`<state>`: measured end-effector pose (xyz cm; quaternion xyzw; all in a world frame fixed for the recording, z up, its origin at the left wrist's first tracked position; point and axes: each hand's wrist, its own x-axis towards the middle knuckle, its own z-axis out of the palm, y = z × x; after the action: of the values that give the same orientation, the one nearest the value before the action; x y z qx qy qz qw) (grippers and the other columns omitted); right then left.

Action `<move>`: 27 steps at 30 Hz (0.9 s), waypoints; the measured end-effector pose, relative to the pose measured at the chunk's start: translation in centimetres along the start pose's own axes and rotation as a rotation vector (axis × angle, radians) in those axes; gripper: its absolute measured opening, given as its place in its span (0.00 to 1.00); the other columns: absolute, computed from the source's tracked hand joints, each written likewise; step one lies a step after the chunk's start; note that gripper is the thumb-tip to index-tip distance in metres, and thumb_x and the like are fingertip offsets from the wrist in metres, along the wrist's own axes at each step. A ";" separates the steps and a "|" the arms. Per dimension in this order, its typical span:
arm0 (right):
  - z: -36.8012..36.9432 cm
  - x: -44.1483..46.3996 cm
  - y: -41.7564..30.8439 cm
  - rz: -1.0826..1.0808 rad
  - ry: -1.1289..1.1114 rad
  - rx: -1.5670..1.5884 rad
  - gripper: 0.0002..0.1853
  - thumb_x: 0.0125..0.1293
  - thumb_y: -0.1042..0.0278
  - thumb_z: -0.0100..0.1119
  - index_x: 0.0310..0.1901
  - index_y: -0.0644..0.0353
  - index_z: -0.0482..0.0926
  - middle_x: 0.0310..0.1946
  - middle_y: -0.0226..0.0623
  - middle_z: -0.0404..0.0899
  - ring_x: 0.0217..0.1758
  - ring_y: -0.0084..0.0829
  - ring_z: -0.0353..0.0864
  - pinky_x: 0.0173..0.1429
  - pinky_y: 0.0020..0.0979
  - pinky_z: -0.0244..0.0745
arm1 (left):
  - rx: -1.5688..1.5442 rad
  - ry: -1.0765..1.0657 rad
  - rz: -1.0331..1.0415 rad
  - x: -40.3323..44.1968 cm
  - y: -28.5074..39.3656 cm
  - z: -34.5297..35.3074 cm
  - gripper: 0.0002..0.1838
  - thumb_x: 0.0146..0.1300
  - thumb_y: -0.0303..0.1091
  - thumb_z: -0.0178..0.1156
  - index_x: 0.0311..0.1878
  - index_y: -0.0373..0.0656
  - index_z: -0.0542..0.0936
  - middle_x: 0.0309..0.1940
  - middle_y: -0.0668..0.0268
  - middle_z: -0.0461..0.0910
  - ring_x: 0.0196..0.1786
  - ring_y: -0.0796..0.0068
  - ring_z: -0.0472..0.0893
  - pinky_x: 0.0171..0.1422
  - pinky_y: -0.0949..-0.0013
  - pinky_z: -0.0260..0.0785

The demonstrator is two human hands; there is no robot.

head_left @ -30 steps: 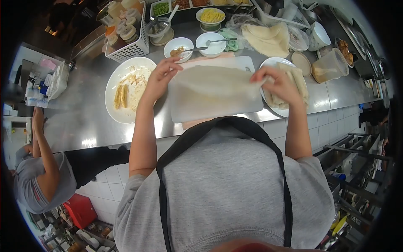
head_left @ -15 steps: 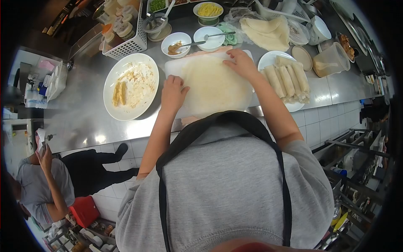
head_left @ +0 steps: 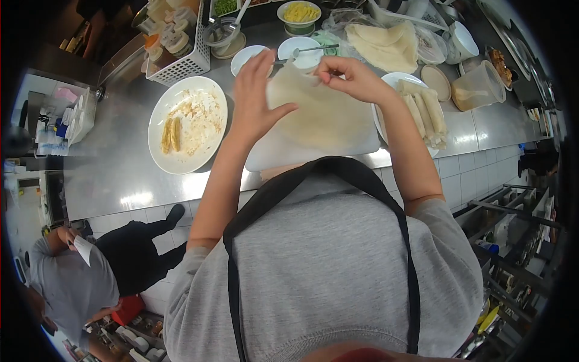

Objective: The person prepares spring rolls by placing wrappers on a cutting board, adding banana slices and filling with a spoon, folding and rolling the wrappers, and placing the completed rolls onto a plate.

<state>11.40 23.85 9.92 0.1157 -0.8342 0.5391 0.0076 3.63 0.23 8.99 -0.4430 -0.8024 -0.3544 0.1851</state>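
Observation:
A round, thin spring roll wrapper (head_left: 319,117) lies on a white cutting board (head_left: 268,157), its far edge lifted. My right hand (head_left: 350,78) is closed in a pinch on that raised edge. Beside the wrapper's left side, my left hand (head_left: 256,96) is held up, open, fingers extended and thumb pointing right. It partly hides a small white bowl (head_left: 241,59). To the left stands a large white plate (head_left: 202,154) with a few fried yellow strips (head_left: 170,135) and crumbs. Rolled spring rolls (head_left: 422,114) lie on a white plate (head_left: 382,120) at the right, partly behind my right forearm.
Behind the board stand a white bowl with a spoon (head_left: 300,53) and a bowl of yellow pieces (head_left: 298,13). More wrappers (head_left: 386,45) lie at the back right, near a plastic container (head_left: 479,87). A bottle basket (head_left: 181,71) is at the back left. Another person (head_left: 72,271) stands left.
My right hand has pinched the wrapper and its far edge has risen. My left hand has moved up and forward. The cutting board has shifted slightly right and towards me.

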 end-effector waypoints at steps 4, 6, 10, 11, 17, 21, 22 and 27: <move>0.7 -0.3 -3.6 -0.095 0.057 0.092 0.08 0.61 0.73 0.60 0.41 0.58 0.74 0.33 0.25 0.72 0.39 0.17 0.69 0.49 0.24 0.66 | -0.190 -0.207 0.117 3.1 0.5 0.4 0.29 0.52 0.35 0.71 0.58 0.41 0.73 0.45 0.61 0.79 0.49 0.58 0.77 0.63 0.60 0.63; 1.2 -1.4 -3.6 -0.106 0.320 -0.071 0.13 0.60 0.67 0.63 0.46 0.59 0.77 0.36 0.28 0.76 0.40 0.22 0.73 0.47 0.26 0.70 | -0.349 -0.330 -0.005 3.5 0.4 -0.2 0.16 0.58 0.32 0.67 0.48 0.38 0.77 0.36 0.65 0.80 0.39 0.70 0.79 0.52 0.70 0.69; 0.4 -4.7 0.1 0.090 0.232 -0.220 0.19 0.61 0.62 0.66 0.53 0.58 0.77 0.41 0.30 0.80 0.45 0.23 0.76 0.52 0.28 0.71 | -0.591 -0.067 -0.070 1.8 -0.4 -0.1 0.10 0.60 0.32 0.66 0.34 0.36 0.76 0.27 0.64 0.77 0.30 0.73 0.74 0.36 0.71 0.67; 0.3 -5.5 0.1 0.146 0.274 -0.041 0.19 0.62 0.62 0.65 0.53 0.60 0.77 0.43 0.30 0.81 0.46 0.22 0.77 0.52 0.27 0.71 | -0.684 -0.085 -0.194 1.2 -0.3 -0.6 0.09 0.61 0.31 0.65 0.36 0.36 0.77 0.28 0.66 0.78 0.32 0.78 0.75 0.38 0.72 0.68; -0.6 -5.8 -2.9 0.222 0.402 0.214 0.19 0.63 0.62 0.65 0.52 0.63 0.77 0.42 0.29 0.82 0.43 0.19 0.78 0.50 0.24 0.72 | -1.018 -0.073 -0.517 -1.0 2.4 -2.0 0.11 0.65 0.32 0.62 0.47 0.37 0.79 0.36 0.69 0.81 0.39 0.84 0.76 0.44 0.77 0.69; -0.2 -1.9 2.6 0.259 0.410 -0.025 0.20 0.63 0.63 0.65 0.53 0.65 0.76 0.40 0.33 0.83 0.40 0.21 0.79 0.48 0.25 0.73 | -0.783 -0.084 -0.567 -2.9 -2.6 2.2 0.15 0.65 0.34 0.62 0.52 0.38 0.77 0.40 0.68 0.82 0.38 0.83 0.79 0.42 0.77 0.71; 0.3 -1.0 4.5 0.274 0.469 -0.136 0.21 0.63 0.64 0.64 0.54 0.65 0.76 0.39 0.36 0.83 0.39 0.24 0.80 0.48 0.26 0.74 | -0.556 -0.147 -0.584 -3.4 -3.8 3.3 0.15 0.64 0.34 0.62 0.52 0.39 0.76 0.38 0.67 0.82 0.36 0.82 0.79 0.41 0.75 0.71; 1.5 1.5 8.0 0.134 0.426 -0.495 0.19 0.59 0.67 0.65 0.51 0.61 0.77 0.41 0.40 0.81 0.41 0.37 0.81 0.48 0.32 0.75 | -0.221 -0.073 -0.441 -4.6 -6.4 5.6 0.18 0.60 0.31 0.64 0.54 0.42 0.76 0.41 0.60 0.80 0.39 0.69 0.80 0.45 0.66 0.72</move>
<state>8.49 25.36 2.31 -0.0602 -0.9252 0.3317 0.1745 0.85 -0.61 -0.21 -0.2875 -0.8421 -0.4557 0.0246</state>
